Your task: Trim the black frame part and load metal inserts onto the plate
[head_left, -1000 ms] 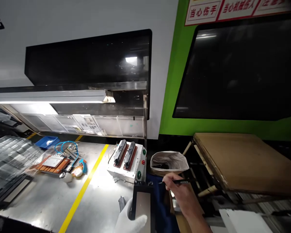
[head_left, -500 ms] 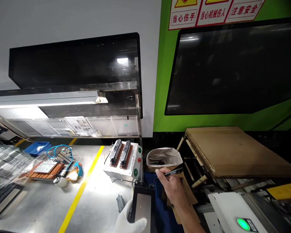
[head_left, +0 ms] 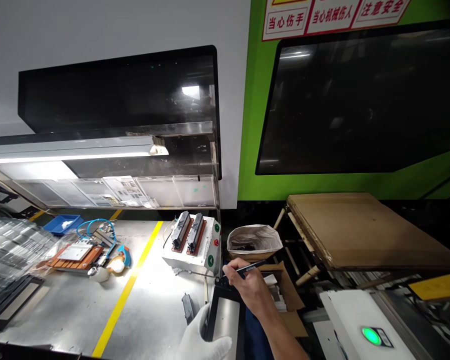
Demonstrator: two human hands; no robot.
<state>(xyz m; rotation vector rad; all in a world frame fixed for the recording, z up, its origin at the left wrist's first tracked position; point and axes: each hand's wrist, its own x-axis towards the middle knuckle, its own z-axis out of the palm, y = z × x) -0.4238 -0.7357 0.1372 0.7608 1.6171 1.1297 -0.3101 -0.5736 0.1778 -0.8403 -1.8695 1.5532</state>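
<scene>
From the head view I see my left hand (head_left: 204,337), in a white glove, clenched around the near end of a flat black-framed panel (head_left: 227,317) with a pale grey face; the thumb lies across its lower edge and the panel stands at the right edge of the metal worktable (head_left: 60,310). My right hand (head_left: 247,282) is bare and grasps a thin black pen (head_left: 249,267) between thumb and fingers, the tip touching or just above the panel's far edge; I cannot tell which. Just beyond the panel sits a white control box (head_left: 193,250) carrying two dark fixtures on orange plates, with green and red buttons on its right side. A small dark part (head_left: 188,306) lies on the table just left of the panel. A yellow line (head_left: 129,290) runs across the tabletop. Farther left lie an orange fixture plate (head_left: 73,255) with blue hose, a blue bin (head_left: 62,223), and clear plastic trays (head_left: 11,245). To the right of the box stands a lined waste bin (head_left: 254,242), and beside it a brown board (head_left: 360,230) lies tilted.
</scene>
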